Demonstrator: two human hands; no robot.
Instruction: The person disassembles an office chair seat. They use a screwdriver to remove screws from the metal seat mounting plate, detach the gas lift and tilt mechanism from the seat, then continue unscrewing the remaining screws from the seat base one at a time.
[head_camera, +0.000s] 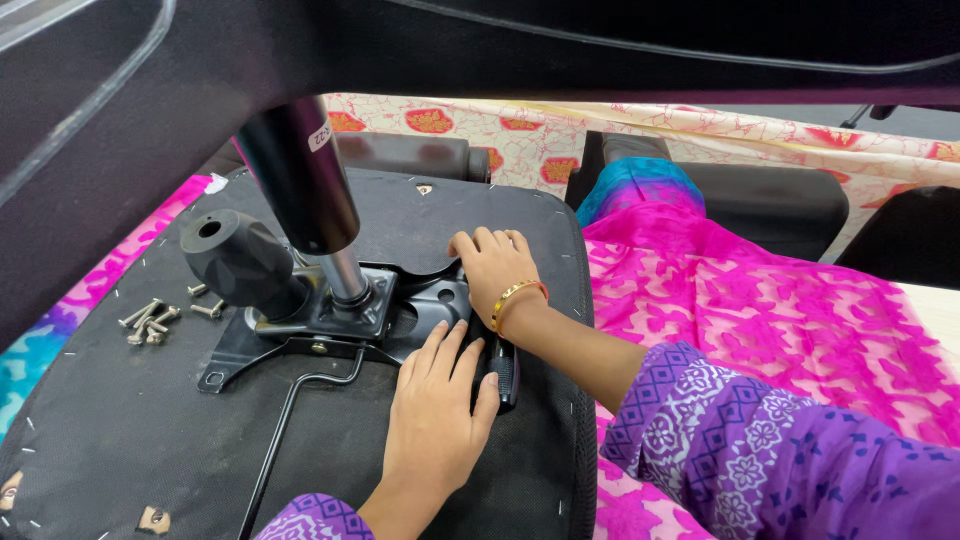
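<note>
Fingers of both the left hand (437, 405) and right hand (494, 268) are laid flat, released, on the black mechanism plate (330, 320), whose gas cylinder (305, 190) is pointed up and far-left; loose bolts (150, 318) are seen left.

Behind the work runs a cream cloth printed with red and orange motifs (640, 125), draped across the far side. In front of it stand two black padded chair parts (770, 205), their surfaces dull and smooth. A bright pink patterned fabric (760, 300) spreads over the right, turning blue and teal at its far end. A pale worktop edge (935, 310) shows at far right. The light is even and soft.
</note>
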